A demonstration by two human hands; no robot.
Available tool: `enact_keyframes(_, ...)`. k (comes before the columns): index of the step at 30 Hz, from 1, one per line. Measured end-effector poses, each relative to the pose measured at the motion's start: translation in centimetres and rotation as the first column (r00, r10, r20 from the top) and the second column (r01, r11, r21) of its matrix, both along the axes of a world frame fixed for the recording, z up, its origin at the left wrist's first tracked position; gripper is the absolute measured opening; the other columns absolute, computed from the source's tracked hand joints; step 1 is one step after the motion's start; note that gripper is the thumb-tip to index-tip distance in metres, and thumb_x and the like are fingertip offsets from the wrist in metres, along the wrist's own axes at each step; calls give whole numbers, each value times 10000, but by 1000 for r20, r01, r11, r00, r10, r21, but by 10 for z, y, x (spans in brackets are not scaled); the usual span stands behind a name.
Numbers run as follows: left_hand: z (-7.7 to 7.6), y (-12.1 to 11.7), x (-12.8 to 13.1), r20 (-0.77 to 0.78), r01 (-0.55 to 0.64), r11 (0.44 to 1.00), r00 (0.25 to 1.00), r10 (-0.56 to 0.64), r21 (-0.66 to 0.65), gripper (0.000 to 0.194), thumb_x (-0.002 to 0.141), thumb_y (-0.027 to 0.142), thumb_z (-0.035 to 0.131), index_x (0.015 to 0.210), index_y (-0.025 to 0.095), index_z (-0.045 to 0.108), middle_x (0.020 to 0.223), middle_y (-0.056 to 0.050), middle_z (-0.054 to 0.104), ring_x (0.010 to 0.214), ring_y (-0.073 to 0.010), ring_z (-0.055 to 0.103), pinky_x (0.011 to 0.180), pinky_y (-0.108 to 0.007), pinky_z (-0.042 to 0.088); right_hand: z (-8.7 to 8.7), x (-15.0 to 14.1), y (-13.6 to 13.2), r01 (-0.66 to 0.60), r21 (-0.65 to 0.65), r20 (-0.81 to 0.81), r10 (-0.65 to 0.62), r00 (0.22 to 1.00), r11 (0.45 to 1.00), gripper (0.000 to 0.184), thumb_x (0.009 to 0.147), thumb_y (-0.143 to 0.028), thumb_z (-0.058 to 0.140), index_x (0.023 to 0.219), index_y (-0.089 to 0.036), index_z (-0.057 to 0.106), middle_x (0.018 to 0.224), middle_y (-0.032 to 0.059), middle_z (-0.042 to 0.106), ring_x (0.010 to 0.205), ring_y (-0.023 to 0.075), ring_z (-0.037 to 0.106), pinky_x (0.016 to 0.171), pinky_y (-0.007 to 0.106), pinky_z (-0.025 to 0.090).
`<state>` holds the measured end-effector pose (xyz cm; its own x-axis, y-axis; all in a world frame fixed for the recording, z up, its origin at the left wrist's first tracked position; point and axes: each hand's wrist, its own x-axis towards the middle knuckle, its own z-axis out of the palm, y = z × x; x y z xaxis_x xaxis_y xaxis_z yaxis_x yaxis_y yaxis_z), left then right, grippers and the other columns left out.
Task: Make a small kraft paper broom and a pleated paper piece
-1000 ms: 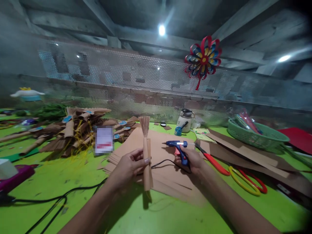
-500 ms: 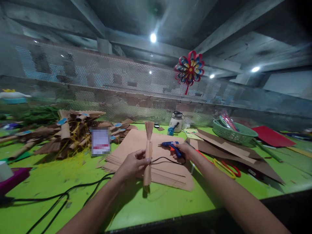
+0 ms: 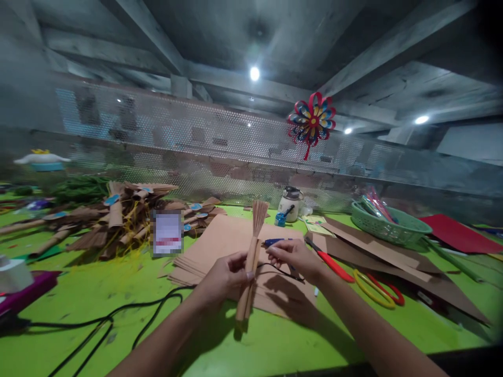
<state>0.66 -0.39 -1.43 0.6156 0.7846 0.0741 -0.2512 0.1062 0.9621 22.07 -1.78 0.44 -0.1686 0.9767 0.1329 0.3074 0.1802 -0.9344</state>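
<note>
My left hand point(image 3: 230, 275) is closed round a rolled brown paper tube with a pleated, fanned top point(image 3: 258, 220), held tilted over the table. Just right of the tube, my right hand point(image 3: 293, 256) is raised with its fingers bent and their tips drawn together. Whether anything is pinched there cannot be made out. A blue glue gun point(image 3: 275, 242) shows behind that hand, partly hidden, apparently lying on the brown paper sheets point(image 3: 216, 235). Its dark cord runs beneath the hand.
Finished paper rolls with blue tags point(image 3: 116, 212) are heaped at left. Black cables point(image 3: 106, 309) cross the green table point(image 3: 118, 361). Red-handled scissors point(image 3: 336, 266), yellow-and-red handles point(image 3: 373, 290) and brown card lie at right, near a green basket point(image 3: 389, 228). A bottle point(image 3: 290, 201) stands behind.
My right hand has let go of the glue gun and moved slightly left, closer to the paper tube. The tube now tilts more, its fanned top to the right. The view has shifted slightly.
</note>
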Motion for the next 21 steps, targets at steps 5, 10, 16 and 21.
enact_keyframes(5,-1,0,2,8,-6,998,1000,5,57,471,634,224,780,1089,157,681,1052,-120,687,999,-264,601,899,-353,436,-9,-14,3,-163,-6,-314,153,937,987,344,759,-376,691,988,-120,692,853,80,686,787,161,608,704,280,463)
enact_keyframes(10,0,0,1,23,36,999,999,-36,-24,506,622,236,788,1109,163,672,1075,-126,674,982,-262,601,841,-340,460,-17,-12,14,-174,-35,-477,137,868,984,307,710,-296,745,961,-122,708,847,84,694,753,148,609,716,280,450)
enact_keyframes(16,5,-8,3,73,169,979,984,-162,-113,476,650,189,767,1115,154,667,1041,-122,673,860,-213,631,794,-303,473,-17,-6,11,-266,-6,-395,242,886,964,259,731,-320,728,878,-108,713,790,52,673,710,131,594,703,263,460)
enact_keyframes(21,6,-11,6,164,272,948,956,-245,-168,553,643,147,766,1179,148,630,1000,-115,674,810,-169,624,757,-260,476,-11,-5,4,-272,25,-389,260,884,962,233,723,-296,739,862,-109,728,787,49,670,712,131,597,700,259,473)
